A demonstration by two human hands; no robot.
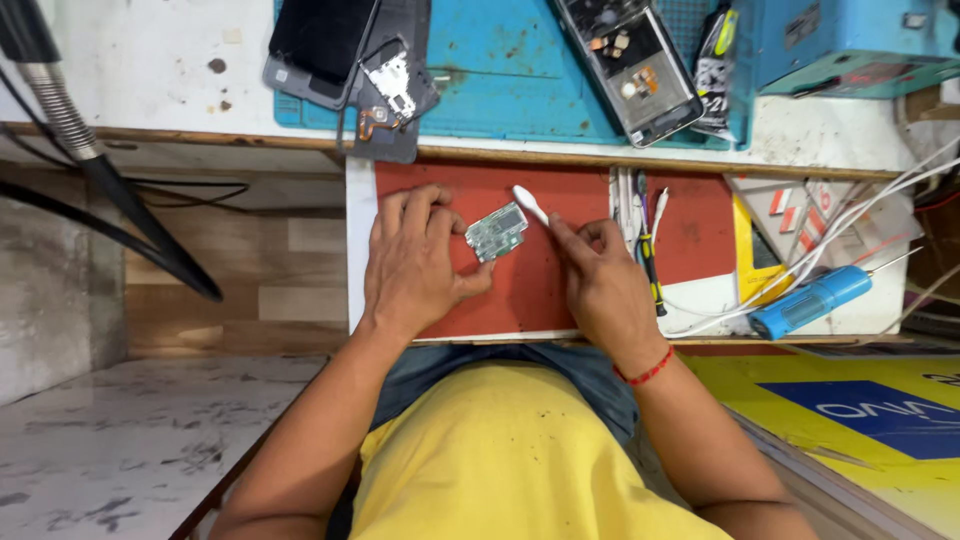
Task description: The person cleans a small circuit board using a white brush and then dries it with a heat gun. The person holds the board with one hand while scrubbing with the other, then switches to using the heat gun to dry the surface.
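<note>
My left hand (412, 262) rests on a red mat (700, 230) and pinches a small green circuit board (497, 231) between thumb and fingers. Just to its right, my right hand (600, 282) grips a white plastic pry tool (531, 204), whose flat tip points at the board's upper right corner. A red thread bracelet (646, 373) circles my right wrist.
On the blue mat (510, 75) above lie an opened phone frame (632, 62), a dark phone screen (322, 45) and a back cover with parts (392, 95). Tweezers and screwdrivers (640, 225) lie right of my hand, then white cables (850, 230) and a blue tool (810, 300). A black gooseneck (100, 165) hangs at left.
</note>
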